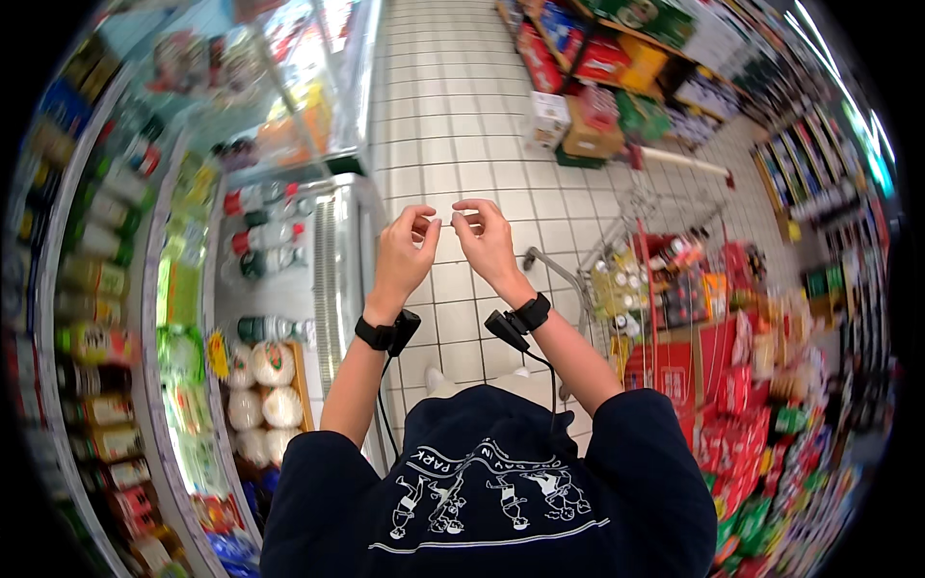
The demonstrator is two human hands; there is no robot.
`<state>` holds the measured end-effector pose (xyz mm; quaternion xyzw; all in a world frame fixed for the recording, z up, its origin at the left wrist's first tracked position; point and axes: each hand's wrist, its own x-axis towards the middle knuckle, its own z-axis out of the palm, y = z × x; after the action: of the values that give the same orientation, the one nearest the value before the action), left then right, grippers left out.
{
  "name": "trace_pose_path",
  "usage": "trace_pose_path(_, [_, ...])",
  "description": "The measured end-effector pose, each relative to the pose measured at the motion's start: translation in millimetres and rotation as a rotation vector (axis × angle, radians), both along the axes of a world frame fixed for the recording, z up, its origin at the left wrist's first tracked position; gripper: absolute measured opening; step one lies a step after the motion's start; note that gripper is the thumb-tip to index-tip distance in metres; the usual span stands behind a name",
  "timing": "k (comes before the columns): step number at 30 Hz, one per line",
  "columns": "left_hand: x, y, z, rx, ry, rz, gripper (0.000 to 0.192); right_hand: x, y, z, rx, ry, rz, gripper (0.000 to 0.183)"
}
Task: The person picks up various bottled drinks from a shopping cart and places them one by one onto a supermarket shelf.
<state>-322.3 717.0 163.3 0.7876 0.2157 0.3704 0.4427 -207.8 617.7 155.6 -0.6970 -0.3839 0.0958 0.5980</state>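
Note:
Both bare hands are raised in front of my dark printed T-shirt [498,491], over the tiled floor. My left hand [410,242] has its fingers curled and apart, with nothing between them. Facing it across a small gap, my right hand [485,235] is likewise curled and empty. Each wrist bears a black strap with a small dark device, one on the left wrist [386,334] and one on the right wrist [519,322], each with a cable. Nearest my left hand is the edge of an open refrigerated case [350,238] holding bottles [271,237].
Left stand drink shelves [155,289] and round white wrapped packages [273,365] in the case. To the right is a metal shopping cart [578,289] loaded with bottles, beside heaped red packages [730,441]. Cardboard boxes [589,137] sit ahead on the tiled floor [455,144].

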Motion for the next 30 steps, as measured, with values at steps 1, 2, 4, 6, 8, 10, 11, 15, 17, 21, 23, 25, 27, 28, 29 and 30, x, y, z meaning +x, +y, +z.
trace_pose_path(1, [26.7, -16.5, -2.9, -0.005, 0.001, -0.07, 0.016, 20.5, -23.4, -1.8, -0.008, 0.049, -0.057, 0.016])
trace_pose_path(2, [52.9, -35.5, 0.1, 0.008, 0.009, -0.138, 0.016, 40.5, -48.9, -1.7, -0.012, 0.097, -0.113, 0.016])
trace_pose_path(4, [102.1, -78.8, 5.0, -0.003, 0.038, -0.276, 0.015, 76.8, -104.1, -2.8, 0.012, 0.088, -0.236, 0.015])
trace_pose_path(6, [147.9, -125.4, 5.0, 0.022, 0.057, -0.391, 0.014, 109.5, -164.8, -7.4, 0.031, 0.082, -0.343, 0.015])
trace_pose_path(8, [190.7, -177.2, 2.9, 0.022, 0.09, -0.506, 0.013, 141.4, -236.1, -17.3, -0.007, -0.023, -0.369, 0.013])
trace_pose_path(10, [227.1, -231.2, -2.2, 0.052, 0.091, -0.598, 0.013, 170.2, -315.1, -31.1, -0.01, -0.056, -0.444, 0.012])
trace_pose_path(11, [244.1, -258.2, -6.5, 0.033, 0.105, -0.658, 0.013, 183.1, -355.6, -40.1, -0.057, -0.093, -0.494, 0.012])
trace_pose_path(15, [303.9, -351.1, -30.0, 0.037, 0.168, -0.84, 0.012, 212.3, -486.2, -67.0, -0.213, -0.081, -0.681, 0.013])
trace_pose_path(17, [329.9, -396.1, -38.0, 0.051, 0.198, -0.93, 0.011, 215.9, -533.7, -83.4, -0.261, -0.047, -0.738, 0.013])
trace_pose_path(21, [374.7, -468.4, -37.1, 0.042, 0.28, -1.083, 0.015, 218.2, -599.0, -123.7, -0.395, -0.02, -0.782, 0.013])
trace_pose_path(23, [396.0, -494.1, -35.8, 0.061, 0.298, -1.123, 0.015, 219.1, -618.7, -145.4, -0.533, -0.006, -0.76, 0.015])
trace_pose_path(25, [416.9, -518.4, -28.6, 0.075, 0.312, -1.167, 0.016, 220.3, -638.0, -174.9, -0.583, 0.005, -0.759, 0.013])
trace_pose_path(27, [440.3, -532.9, -32.4, 0.091, 0.338, -1.211, 0.017, 226.7, -649.6, -197.9, -0.633, 0.015, -0.744, 0.012])
trace_pose_path(28, [452.8, -540.0, -34.9, 0.102, 0.355, -1.241, 0.018, 230.8, -654.9, -207.3, -0.684, 0.058, -0.71, 0.013])
trace_pose_path(29, [465.5, -544.6, -40.1, 0.116, 0.386, -1.256, 0.024, 236.4, -658.2, -209.7, -0.734, 0.1, -0.668, 0.013])
trace_pose_path(30, [478.5, -548.9, -46.3, 0.116, 0.392, -1.27, 0.024, 243.0, -660.2, -212.3, -0.735, 0.11, -0.679, 0.013])
